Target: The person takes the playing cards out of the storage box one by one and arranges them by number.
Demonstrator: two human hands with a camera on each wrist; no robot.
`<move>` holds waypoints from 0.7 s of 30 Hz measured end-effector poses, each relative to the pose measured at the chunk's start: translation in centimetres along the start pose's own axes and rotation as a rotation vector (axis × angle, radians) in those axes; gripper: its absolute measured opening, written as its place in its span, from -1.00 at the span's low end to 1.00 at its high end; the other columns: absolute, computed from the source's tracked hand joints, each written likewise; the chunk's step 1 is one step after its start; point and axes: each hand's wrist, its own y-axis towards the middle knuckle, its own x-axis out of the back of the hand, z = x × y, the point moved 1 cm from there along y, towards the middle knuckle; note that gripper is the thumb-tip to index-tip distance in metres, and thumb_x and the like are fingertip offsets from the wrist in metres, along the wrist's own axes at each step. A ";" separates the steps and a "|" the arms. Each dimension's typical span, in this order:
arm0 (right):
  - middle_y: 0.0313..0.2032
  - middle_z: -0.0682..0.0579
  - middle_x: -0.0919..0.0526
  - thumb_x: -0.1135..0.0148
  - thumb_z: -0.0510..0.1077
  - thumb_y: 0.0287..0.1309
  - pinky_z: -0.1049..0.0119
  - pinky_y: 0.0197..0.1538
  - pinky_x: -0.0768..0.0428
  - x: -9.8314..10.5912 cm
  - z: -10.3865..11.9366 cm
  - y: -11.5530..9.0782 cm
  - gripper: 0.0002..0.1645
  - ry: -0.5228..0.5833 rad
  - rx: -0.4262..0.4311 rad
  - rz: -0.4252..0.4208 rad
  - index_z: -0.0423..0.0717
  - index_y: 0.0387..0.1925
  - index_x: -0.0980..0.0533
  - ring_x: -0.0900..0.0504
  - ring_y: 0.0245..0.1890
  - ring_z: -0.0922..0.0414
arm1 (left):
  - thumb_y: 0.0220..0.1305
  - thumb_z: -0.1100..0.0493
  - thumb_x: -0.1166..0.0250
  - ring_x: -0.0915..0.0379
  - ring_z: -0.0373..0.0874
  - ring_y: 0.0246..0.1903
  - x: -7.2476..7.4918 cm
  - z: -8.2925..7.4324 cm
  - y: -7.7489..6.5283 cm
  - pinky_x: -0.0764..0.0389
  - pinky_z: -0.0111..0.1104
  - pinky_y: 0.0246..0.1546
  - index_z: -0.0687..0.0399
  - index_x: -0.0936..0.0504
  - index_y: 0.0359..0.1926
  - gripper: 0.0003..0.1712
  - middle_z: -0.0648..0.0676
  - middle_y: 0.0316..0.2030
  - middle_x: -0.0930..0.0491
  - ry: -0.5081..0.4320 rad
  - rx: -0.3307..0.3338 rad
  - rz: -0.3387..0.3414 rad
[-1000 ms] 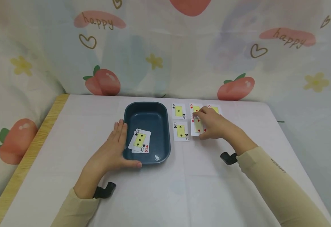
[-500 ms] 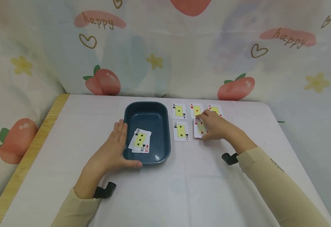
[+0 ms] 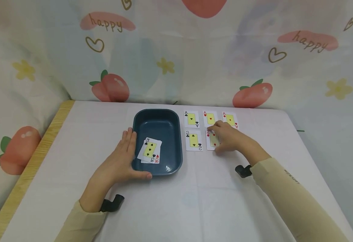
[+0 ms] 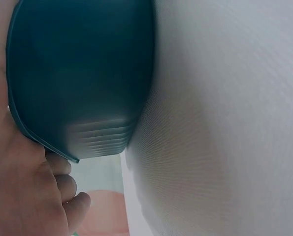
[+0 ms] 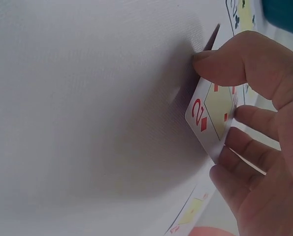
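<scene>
My right hand (image 3: 230, 137) pinches a playing card, the two of diamonds (image 5: 199, 114), by its edges between thumb and fingertips. In the right wrist view the card is tilted close over the white cloth, with a shadow under it. The two of clubs (image 3: 193, 140) lies flat to its left. My left hand (image 3: 117, 164) rests against a dark blue tray (image 3: 176, 148), with straight fingers along its left rim and the thumb at the near rim. Inside the tray lies a three of spades (image 3: 149, 149), overlapping another card.
Behind the pinched card, the ace of clubs (image 3: 191, 119), ace of hearts (image 3: 210, 117) and ace of diamonds (image 3: 230, 119) form a row. A white cloth (image 3: 170, 208) covers the table. Its wooden edge (image 3: 40, 153) shows at left, and a fruit-print curtain (image 3: 194, 77) hangs behind.
My right hand has brought the two of diamonds slightly right and nearer, off the ace of hearts and into line beside the two of clubs. The left hand and tray stay put.
</scene>
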 end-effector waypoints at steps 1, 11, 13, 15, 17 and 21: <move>0.23 -0.10 -0.38 -0.58 -0.08 -0.17 -0.04 0.18 -0.53 0.0 0.0 0.0 -0.02 -0.002 -0.002 -0.001 -0.04 0.37 -0.40 -0.35 0.16 -0.05 | -0.36 -0.58 -0.49 0.50 0.15 0.57 0.0 0.0 0.0 0.03 0.10 0.47 0.24 0.33 0.57 0.77 0.21 0.58 0.43 -0.001 0.000 0.001; 0.26 -0.11 -0.37 -0.55 -0.10 -0.12 -0.06 0.19 -0.53 -0.2 0.0 0.0 -0.04 -0.007 -0.006 0.012 -0.02 0.38 -0.38 -0.34 0.18 -0.06 | -0.35 -0.57 -0.50 0.51 0.14 0.57 0.1 -0.1 -0.1 0.03 0.09 0.47 0.23 0.32 0.57 0.76 0.20 0.58 0.43 -0.005 0.005 0.001; 0.28 -0.13 -0.36 -0.56 -0.10 -0.12 -0.09 0.21 -0.52 -0.1 0.0 -0.1 -0.03 -0.013 -0.002 0.011 -0.03 0.39 -0.37 -0.33 0.21 -0.07 | -0.35 -0.56 -0.50 0.50 0.15 0.57 0.1 -0.1 -0.1 0.02 0.09 0.47 0.23 0.32 0.57 0.76 0.21 0.58 0.43 -0.006 0.002 0.002; 0.29 -0.14 -0.35 -0.56 -0.09 -0.12 -0.10 0.22 -0.52 0.0 0.0 -0.2 -0.01 -0.020 0.004 0.007 -0.04 0.40 -0.36 -0.33 0.22 -0.09 | -0.35 -0.57 -0.50 0.51 0.15 0.56 0.0 -0.1 -0.1 0.03 0.10 0.47 0.23 0.33 0.57 0.76 0.21 0.58 0.44 -0.005 0.000 0.005; 0.30 -0.15 -0.34 -0.56 -0.08 -0.11 -0.10 0.24 -0.51 0.2 0.2 -0.4 0.00 -0.021 0.013 -0.005 -0.07 0.40 -0.35 -0.33 0.23 -0.09 | -0.35 -0.57 -0.50 0.51 0.15 0.57 0.0 -0.1 0.0 0.03 0.10 0.47 0.23 0.34 0.57 0.76 0.21 0.58 0.44 -0.003 0.002 0.005; 0.29 -0.12 -0.34 -0.54 -0.08 -0.12 -0.07 0.25 -0.50 1.0 1.1 -0.8 0.01 -0.003 0.035 -0.042 -0.09 0.41 -0.33 -0.34 0.24 -0.07 | -0.35 -0.57 -0.50 0.51 0.14 0.57 -0.1 -0.1 0.0 0.04 0.09 0.47 0.23 0.34 0.57 0.76 0.20 0.58 0.44 -0.001 0.001 0.006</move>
